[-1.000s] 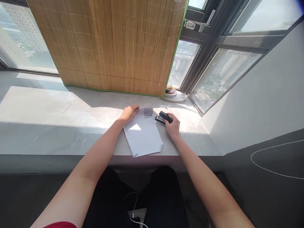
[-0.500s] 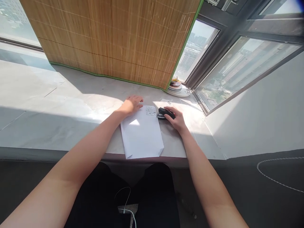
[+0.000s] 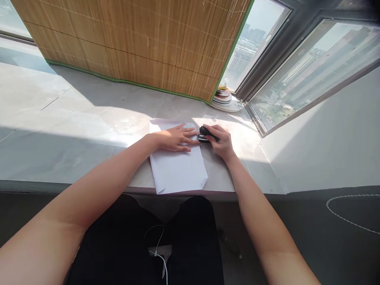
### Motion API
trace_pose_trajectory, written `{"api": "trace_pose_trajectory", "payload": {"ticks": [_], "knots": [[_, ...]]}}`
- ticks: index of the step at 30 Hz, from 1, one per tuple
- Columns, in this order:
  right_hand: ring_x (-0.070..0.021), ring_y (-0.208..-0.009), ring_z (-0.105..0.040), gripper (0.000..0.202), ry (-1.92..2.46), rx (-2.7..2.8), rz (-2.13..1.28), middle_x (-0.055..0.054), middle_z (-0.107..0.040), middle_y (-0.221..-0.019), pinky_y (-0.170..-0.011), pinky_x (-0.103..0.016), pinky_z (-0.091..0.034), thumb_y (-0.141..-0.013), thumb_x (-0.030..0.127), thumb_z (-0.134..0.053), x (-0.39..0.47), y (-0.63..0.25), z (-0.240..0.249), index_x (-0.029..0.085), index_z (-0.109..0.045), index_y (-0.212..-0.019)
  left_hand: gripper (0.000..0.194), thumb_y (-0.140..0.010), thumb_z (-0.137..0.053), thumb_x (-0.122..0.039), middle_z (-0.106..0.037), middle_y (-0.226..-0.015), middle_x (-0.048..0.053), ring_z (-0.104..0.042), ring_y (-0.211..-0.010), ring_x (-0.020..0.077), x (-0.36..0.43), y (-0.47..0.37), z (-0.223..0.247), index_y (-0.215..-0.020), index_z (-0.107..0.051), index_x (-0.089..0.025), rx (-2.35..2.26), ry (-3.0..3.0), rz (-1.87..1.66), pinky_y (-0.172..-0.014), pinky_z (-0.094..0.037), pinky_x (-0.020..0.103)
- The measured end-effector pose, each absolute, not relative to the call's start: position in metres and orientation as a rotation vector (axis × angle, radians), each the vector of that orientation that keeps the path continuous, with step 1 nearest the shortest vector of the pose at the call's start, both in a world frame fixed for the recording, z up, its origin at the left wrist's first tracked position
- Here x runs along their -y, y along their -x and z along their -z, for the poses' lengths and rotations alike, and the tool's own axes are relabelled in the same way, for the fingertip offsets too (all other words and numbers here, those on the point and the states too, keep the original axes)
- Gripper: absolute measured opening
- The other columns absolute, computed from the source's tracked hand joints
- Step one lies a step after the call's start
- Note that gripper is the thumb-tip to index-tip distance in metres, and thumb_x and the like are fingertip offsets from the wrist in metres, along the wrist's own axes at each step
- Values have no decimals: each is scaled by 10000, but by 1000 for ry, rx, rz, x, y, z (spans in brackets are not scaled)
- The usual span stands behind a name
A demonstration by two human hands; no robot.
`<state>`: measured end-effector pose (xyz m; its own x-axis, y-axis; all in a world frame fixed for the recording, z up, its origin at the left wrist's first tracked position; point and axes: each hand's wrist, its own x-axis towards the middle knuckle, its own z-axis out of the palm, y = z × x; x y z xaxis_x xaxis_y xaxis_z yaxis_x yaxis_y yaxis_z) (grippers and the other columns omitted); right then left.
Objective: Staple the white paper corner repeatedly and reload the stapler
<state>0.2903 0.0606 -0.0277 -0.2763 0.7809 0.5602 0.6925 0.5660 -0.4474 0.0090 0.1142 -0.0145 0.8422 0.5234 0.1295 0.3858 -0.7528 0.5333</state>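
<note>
White paper sheets (image 3: 178,172) with folded corners lie on the pale ledge. My left hand (image 3: 176,138) rests flat across their upper part, fingers spread and pointing right. It covers much of a small printed block (image 3: 189,125) near the top right of the paper. In my right hand (image 3: 221,140) is a black stapler (image 3: 204,133), gripped from the right. The stapler's front end is at the right edge of the paper, close to my left fingertips. Whether the paper sits between its jaws I cannot tell.
A bamboo blind (image 3: 133,43) with green edging hangs behind the ledge (image 3: 89,158). Stacked plates (image 3: 225,101) stand in the far right corner by the window (image 3: 314,79). A white cable (image 3: 162,259) lies over my lap below the ledge's front edge.
My left hand has moved right from the paper's upper left edge and now presses flat on it. The stapler's front looks more raised and open in my right hand. The view has shifted slightly.
</note>
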Motion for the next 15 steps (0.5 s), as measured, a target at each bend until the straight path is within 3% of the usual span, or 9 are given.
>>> {"api": "trace_pose_trajectory", "payload": {"ticks": [6,15], "knots": [[-284,-1101,-709,431,1196,2028,-113,-75,-771,-1212,-1041,-518,-527,-986,210,-618,-58,-287,28,322,-771,-1373,548,-926,-752,-623,-537,-1681,-4,-339,-1652,371,-124,-7,25,-1425,-728,-397,-707,-2551,-227,-1335,-283,542],[-285,-1086,-690,415,1234,2067,-26,-78,-771,-1183,-1036,-547,-472,-1011,204,-595,-59,-285,30,325,-769,-1368,528,-943,-733,-633,-518,-1693,-27,-310,-1668,349,-129,-8,33,-1430,-719,-429,-673,-2543,-284,-1348,-254,544]]}}
